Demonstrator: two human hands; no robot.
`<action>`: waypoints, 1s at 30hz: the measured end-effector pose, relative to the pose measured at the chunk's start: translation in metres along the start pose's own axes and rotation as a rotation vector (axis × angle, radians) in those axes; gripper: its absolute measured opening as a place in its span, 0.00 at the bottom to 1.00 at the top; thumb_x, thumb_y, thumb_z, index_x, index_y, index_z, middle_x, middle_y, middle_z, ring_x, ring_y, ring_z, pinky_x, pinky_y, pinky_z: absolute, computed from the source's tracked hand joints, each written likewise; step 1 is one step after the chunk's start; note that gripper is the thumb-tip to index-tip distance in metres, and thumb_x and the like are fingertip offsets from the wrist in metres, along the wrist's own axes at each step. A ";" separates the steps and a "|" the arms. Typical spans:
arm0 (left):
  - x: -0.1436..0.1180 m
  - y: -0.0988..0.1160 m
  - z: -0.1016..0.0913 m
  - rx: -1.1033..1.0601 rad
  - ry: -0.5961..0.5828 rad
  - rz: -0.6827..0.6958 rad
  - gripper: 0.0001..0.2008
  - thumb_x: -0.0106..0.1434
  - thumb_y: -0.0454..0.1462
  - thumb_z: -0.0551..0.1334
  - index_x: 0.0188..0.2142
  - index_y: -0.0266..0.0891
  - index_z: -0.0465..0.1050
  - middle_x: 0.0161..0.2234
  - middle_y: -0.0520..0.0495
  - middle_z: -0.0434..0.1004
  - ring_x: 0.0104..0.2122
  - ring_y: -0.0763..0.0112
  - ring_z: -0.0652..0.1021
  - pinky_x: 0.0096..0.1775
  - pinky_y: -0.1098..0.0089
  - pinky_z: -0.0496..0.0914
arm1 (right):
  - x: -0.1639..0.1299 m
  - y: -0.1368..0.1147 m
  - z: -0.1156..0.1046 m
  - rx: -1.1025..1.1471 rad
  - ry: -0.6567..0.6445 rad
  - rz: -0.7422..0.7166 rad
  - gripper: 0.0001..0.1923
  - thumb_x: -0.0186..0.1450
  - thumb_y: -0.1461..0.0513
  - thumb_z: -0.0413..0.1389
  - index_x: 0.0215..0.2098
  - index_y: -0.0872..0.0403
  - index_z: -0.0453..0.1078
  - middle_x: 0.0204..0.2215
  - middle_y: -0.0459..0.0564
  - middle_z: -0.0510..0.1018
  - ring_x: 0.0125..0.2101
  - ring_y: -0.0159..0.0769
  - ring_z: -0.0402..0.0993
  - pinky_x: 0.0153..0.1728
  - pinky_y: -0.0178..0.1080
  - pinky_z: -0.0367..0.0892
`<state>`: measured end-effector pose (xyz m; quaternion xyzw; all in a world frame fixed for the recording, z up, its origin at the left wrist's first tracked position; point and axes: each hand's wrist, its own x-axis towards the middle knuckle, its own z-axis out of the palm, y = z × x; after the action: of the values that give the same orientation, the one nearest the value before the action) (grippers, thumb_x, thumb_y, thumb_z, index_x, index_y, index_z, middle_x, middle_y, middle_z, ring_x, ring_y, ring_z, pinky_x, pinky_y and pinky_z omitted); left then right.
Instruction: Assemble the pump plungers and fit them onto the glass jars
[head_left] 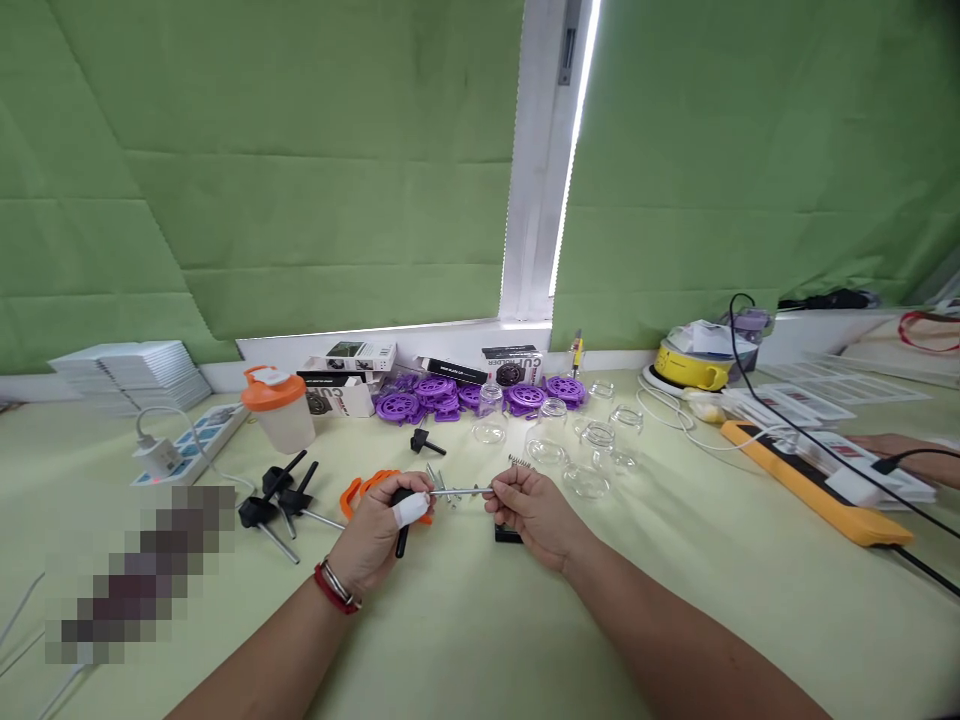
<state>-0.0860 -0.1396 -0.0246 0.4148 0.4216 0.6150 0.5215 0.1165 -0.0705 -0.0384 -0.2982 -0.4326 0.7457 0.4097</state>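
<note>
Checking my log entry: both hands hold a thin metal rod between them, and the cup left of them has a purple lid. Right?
Not quite. In the head view the cup has an orange lid, not purple. Both hands, left and right, do hold the rod.

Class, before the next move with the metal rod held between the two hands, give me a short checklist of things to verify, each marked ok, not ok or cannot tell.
1. Left hand grips the black handle: ok.
2. Right hand pinches the metal rod tip: ok.
3. Rod held level above the table: ok.
4. Rod seated fully in handle: cannot tell.
5. Glass jars stand apart from the hands: ok.
6. Spring on table undamaged: cannot tell.
</note>
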 end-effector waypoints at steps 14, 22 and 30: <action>-0.002 0.007 0.003 0.665 -0.075 -0.106 0.17 0.52 0.44 0.65 0.39 0.38 0.70 0.27 0.53 0.67 0.22 0.76 0.67 0.23 0.74 0.64 | 0.000 -0.001 -0.003 -0.080 0.008 -0.063 0.16 0.52 0.56 0.65 0.30 0.57 0.68 0.24 0.50 0.78 0.25 0.30 0.73 0.30 0.35 0.67; -0.003 0.005 0.001 0.724 -0.092 -0.064 0.15 0.53 0.45 0.64 0.37 0.39 0.69 0.26 0.54 0.64 0.21 0.76 0.67 0.22 0.75 0.63 | 0.000 -0.002 -0.002 -0.062 0.017 -0.042 0.16 0.50 0.55 0.66 0.29 0.57 0.68 0.25 0.49 0.78 0.27 0.31 0.73 0.31 0.35 0.67; -0.003 0.006 0.002 0.731 -0.101 -0.075 0.15 0.54 0.46 0.63 0.36 0.39 0.68 0.26 0.55 0.63 0.21 0.77 0.66 0.22 0.75 0.63 | 0.001 0.000 -0.005 -0.162 0.039 -0.008 0.16 0.51 0.54 0.64 0.28 0.56 0.67 0.23 0.46 0.75 0.21 0.26 0.67 0.23 0.32 0.61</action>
<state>-0.0853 -0.1426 -0.0181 0.5878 0.6020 0.3832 0.3811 0.1200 -0.0674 -0.0408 -0.3431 -0.4845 0.7009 0.3954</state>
